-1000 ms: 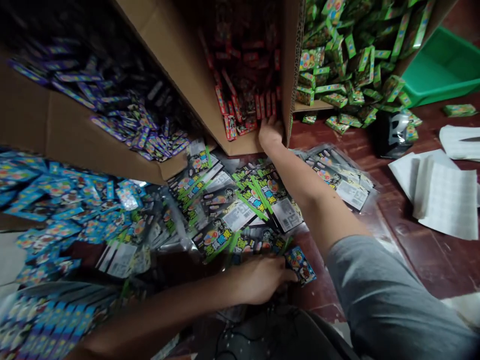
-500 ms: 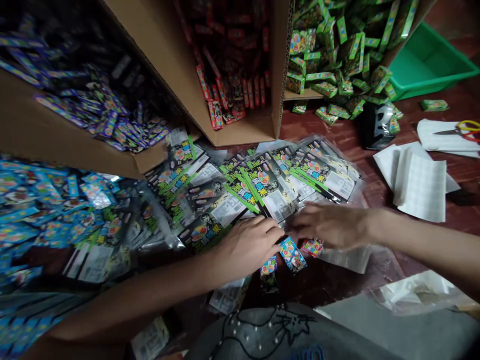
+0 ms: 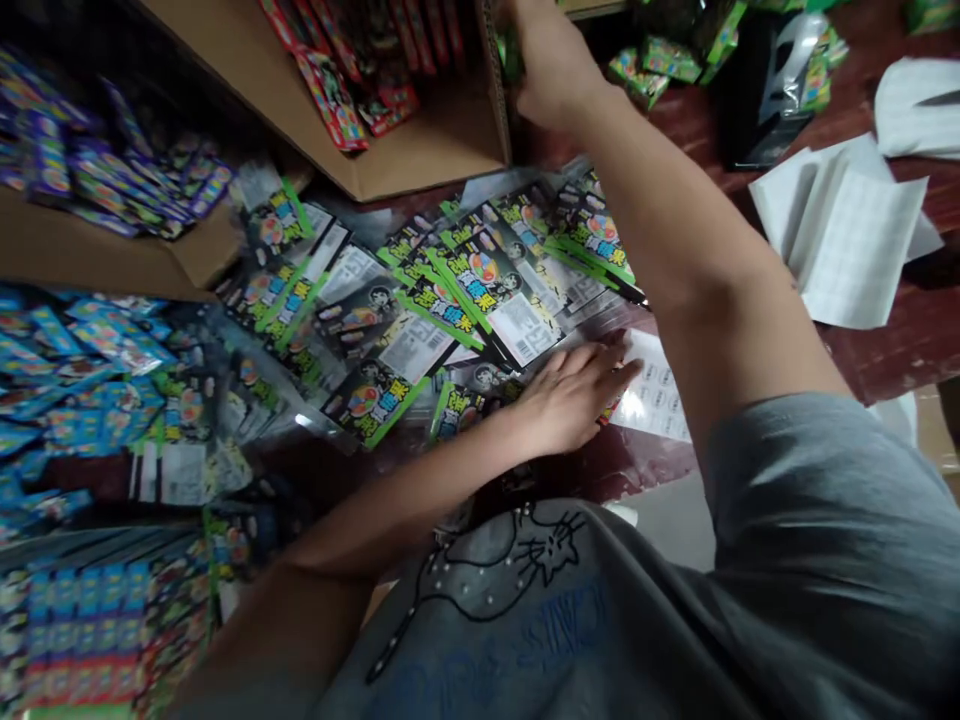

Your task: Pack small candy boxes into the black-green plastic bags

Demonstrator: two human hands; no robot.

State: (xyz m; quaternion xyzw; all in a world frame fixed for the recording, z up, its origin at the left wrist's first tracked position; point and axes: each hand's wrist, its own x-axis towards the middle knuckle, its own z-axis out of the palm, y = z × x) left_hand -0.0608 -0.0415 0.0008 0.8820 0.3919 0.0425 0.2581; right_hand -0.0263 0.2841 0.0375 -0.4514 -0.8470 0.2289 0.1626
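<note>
My left hand (image 3: 574,400) is low over the dark red table, its fingers curled down around small candy packets. A red edge of one candy packet (image 3: 609,411) shows beside the fingertips; the rest lies hidden under the hand. Just beyond it, printed black and green plastic bags (image 3: 480,275) overlap in a spread. A sheet of round stickers (image 3: 652,385) lies right of the fingers. My right hand (image 3: 551,65) is stretched far forward, beside the edge of a cardboard box and close to green candy packets (image 3: 671,60). Its fingers are cut off by the top of the view.
Red packets (image 3: 337,100) fill the middle cardboard box (image 3: 427,165). Purple packets (image 3: 142,180) lie in the left box, with blue packets (image 3: 97,370) in front. White sheets (image 3: 855,230) and a black holder (image 3: 765,90) are on the right.
My right hand has left the small packets near my left hand and reached forward to the green packets. My left hand now covers the small packets. The view has tilted down.
</note>
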